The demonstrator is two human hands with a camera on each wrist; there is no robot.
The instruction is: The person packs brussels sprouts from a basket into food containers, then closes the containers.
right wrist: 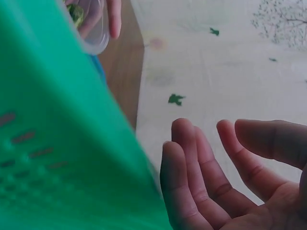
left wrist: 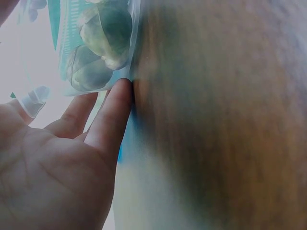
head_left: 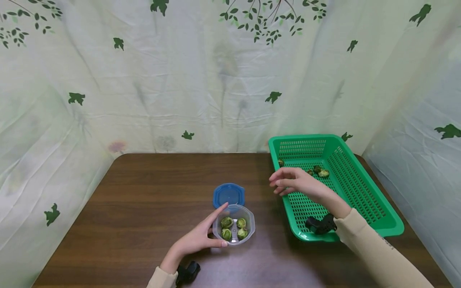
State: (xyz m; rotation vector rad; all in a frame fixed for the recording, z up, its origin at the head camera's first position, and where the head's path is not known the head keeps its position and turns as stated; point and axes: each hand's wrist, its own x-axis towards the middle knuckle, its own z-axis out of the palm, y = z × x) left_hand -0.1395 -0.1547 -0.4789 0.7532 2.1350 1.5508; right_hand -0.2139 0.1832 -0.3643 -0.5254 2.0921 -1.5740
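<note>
My left hand (head_left: 196, 239) holds a clear plastic container (head_left: 251, 228) on the table, thumb on its near side and index finger along the far rim. Several Brussels sprouts (head_left: 226, 222) lie inside it; through its wall, some sprouts (left wrist: 105, 31) show large in the left wrist view. Attached at the back, the blue lid (head_left: 229, 195) lies folded open. Over the left side of a green basket (head_left: 374, 200) hovers my right hand (head_left: 297, 182), fingers loosely bent with nothing between them. More Brussels sprouts (head_left: 323, 173) sit at the basket's far end, partly behind that hand.
The brown wooden table (head_left: 155, 192) bears the container in the middle and the basket at the right. A pale curtain (head_left: 201, 80) with leaf and bird prints hangs behind and along both sides. Black wrist cameras (head_left: 188, 273) are strapped to both wrists.
</note>
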